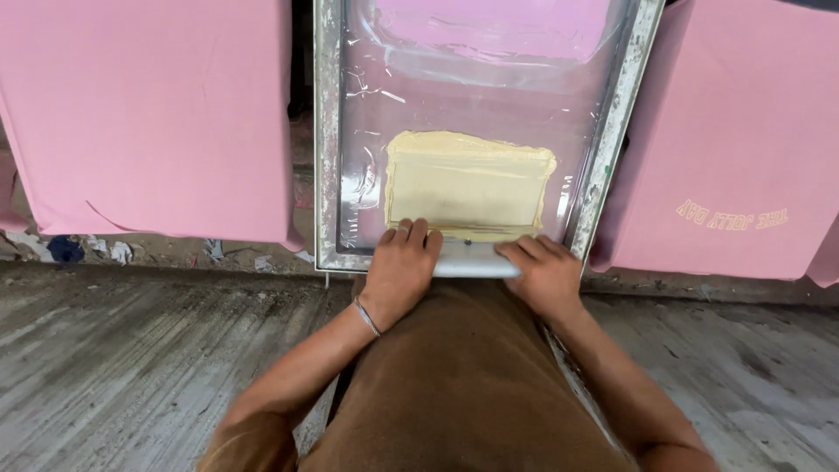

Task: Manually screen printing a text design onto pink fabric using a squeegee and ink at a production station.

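Seen from above: left hand [400,262], thin metal bangle [368,316] at the wrist, and right hand [544,273], both gripping a metal-handled squeegee [468,260] at the near edge of a worn aluminium-framed printing screen [328,140]. Pale yellow ink patch [468,185] just beyond the fingers. Pink cotton shirts [149,114] laid flat on either side.

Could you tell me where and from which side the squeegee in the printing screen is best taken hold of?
Probably by its long pale handle bar, from the near edge of the screen frame, as the left hand and right hand do. The squeegee lies crosswise with cream ink beyond its blade, so both ends gripped keeps it level.
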